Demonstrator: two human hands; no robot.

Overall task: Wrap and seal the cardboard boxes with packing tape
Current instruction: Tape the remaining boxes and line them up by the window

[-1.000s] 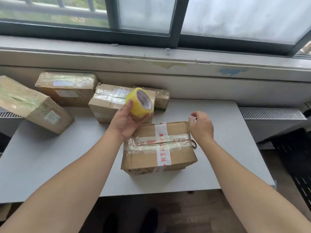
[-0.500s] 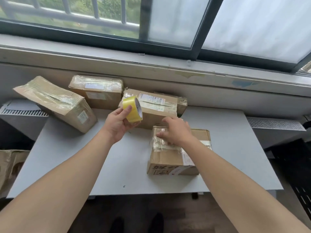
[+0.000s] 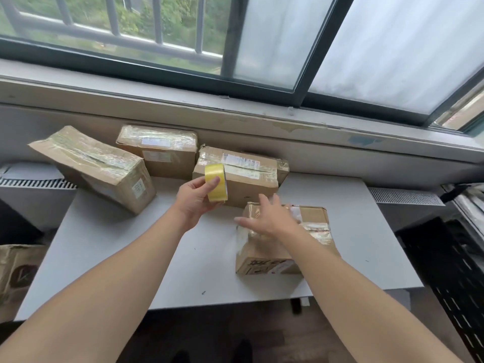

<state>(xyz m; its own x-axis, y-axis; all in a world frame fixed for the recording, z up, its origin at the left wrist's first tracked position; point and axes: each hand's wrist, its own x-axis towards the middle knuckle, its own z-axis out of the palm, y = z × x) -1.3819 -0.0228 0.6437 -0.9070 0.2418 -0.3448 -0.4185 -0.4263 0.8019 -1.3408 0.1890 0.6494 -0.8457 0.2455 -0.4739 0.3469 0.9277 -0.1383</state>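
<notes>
**Yellow tape roll held up beside a half-wrapped carton**

The left hand (image 3: 195, 199) is closed round a roll of translucent yellow packing tape (image 3: 216, 186). The thumb is on the near side of the band and the fingertips on the far side. The roll is a smooth, glossy ring, held edge-on in the air above the matte grey rectangular table (image 3: 170, 258), in front of the back row of cartons.

The right hand (image 3: 267, 221) is spread flat, fingers straight and apart, palm down over the left end of the near brown cardboard box (image 3: 264, 260). It holds nothing, and blur hides whether the palm actually presses on the box. This box lies on the table's right half. Crinkled clear tape shines across its top and down its left end. Its front face carries black handwritten strokes beside a white sticker with red marks, but none of it can be read.

Four more cartons sit along the wall, all glossy with wrinkled tape.
- The long brown carton at the far left (image 3: 97, 166) sits tilted at the table's corner, with a small white sticker on its end face.
- Next to it, the squat brown carton (image 3: 162, 150) shows a pale label on top and another on its front.
- The wide brown carton (image 3: 243, 179) behind the roll bears a white shipping label whose print is too fine to read.
- A small brown carton (image 3: 284, 167) peeks out behind the wide carton's right end.

A worn cardboard box with a dark round logo (image 3: 18, 273) stands left of the table. A white slatted grille (image 3: 403, 196) runs along the wall at the right.
</notes>
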